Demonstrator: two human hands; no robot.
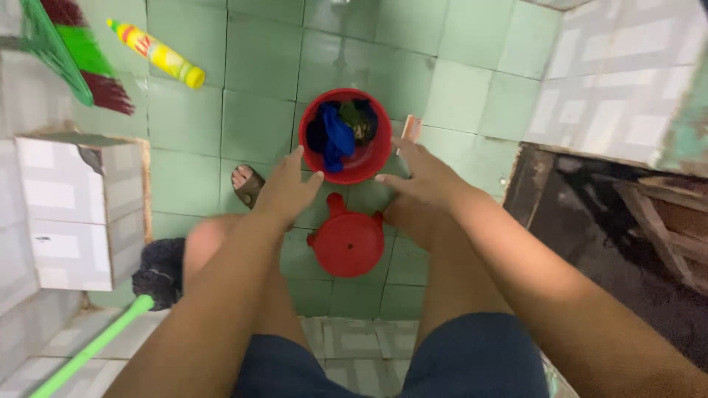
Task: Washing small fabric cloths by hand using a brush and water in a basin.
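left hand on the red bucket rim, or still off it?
Cannot tell. In the head view the left hand overlaps the red bucket rim at the fingertips, but looking straight down hides any height gap.

Clothes (pixel 335 136) in bucket (pixel 372 163), lid (pixel 349 243) before it.

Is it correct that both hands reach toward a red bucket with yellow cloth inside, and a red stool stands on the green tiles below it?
Not quite. The head view shows the cloth in the red bucket is blue and dark, not yellow. The rest holds: the left hand and right hand reach toward the bucket, and the red stool stands on the green tiles below it.
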